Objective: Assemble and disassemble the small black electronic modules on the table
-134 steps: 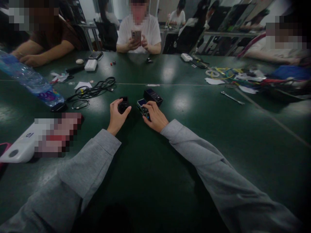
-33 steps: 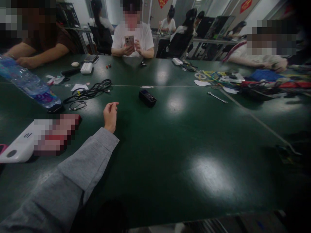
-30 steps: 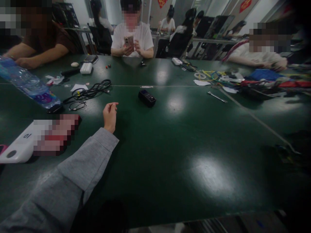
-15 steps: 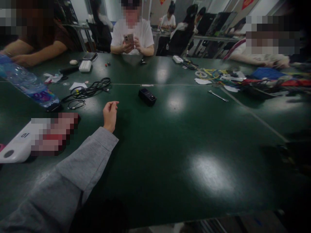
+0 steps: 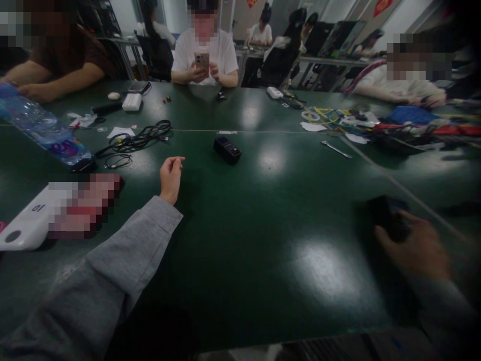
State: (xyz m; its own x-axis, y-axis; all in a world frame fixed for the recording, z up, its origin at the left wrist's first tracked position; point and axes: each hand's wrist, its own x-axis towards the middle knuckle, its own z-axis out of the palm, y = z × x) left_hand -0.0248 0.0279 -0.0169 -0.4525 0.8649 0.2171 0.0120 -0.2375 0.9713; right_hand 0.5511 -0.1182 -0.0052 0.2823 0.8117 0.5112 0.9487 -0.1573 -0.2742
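Note:
My left hand (image 5: 170, 177) rests on the green table (image 5: 240, 240), its fingers loosely curled with nothing in them. A small black box-shaped device (image 5: 227, 150) lies on the table a little beyond and to the right of it. My right hand (image 5: 415, 248) is at the right edge of the view, blurred, with its fingers around a dark object (image 5: 387, 216); what that object is cannot be made out.
A water bottle (image 5: 43, 131) lies at the far left, beside black cables (image 5: 137, 141). A white device (image 5: 26, 228) sits near my left sleeve. A wrench (image 5: 336, 149) and coloured wires (image 5: 338, 117) lie at right. Other people sit around the table.
Earlier both hands held small devices at the table's middle. Half a second ago my right hand was out of view; now it comes in from the right with a dark object. The left hand stays still.

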